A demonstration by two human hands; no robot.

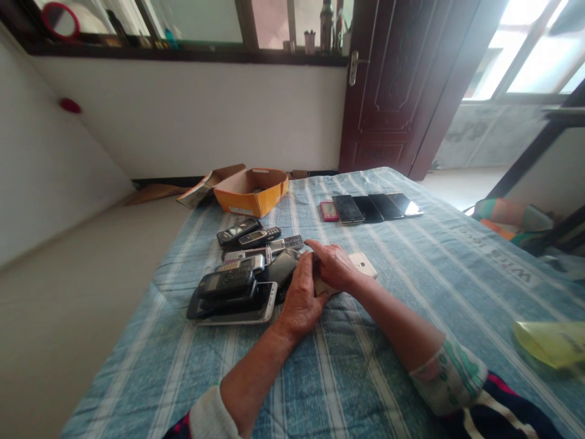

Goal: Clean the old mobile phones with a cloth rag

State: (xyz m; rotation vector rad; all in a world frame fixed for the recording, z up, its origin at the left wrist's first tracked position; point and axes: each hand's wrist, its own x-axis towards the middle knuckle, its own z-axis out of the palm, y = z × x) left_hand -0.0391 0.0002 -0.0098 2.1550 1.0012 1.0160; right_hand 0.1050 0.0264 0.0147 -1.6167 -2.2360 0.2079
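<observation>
A pale gold smartphone lies low over the bed, back side up, mostly covered by both hands. My left hand closes on its left end, thumb along the near edge. My right hand lies across the phone, its index finger pointing left and the other fingers curled at the phone, partly hidden. Just left of my hands is a dark smartphone. Beyond it is a pile of old phones: a grey keypad phone, a black phone and a white-edged smartphone underneath.
An open orange cardboard box stands at the bed's far left. Several dark smartphones lie in a row at the far right, beside a small pink device. A yellow translucent item rests on the striped bedspread at right.
</observation>
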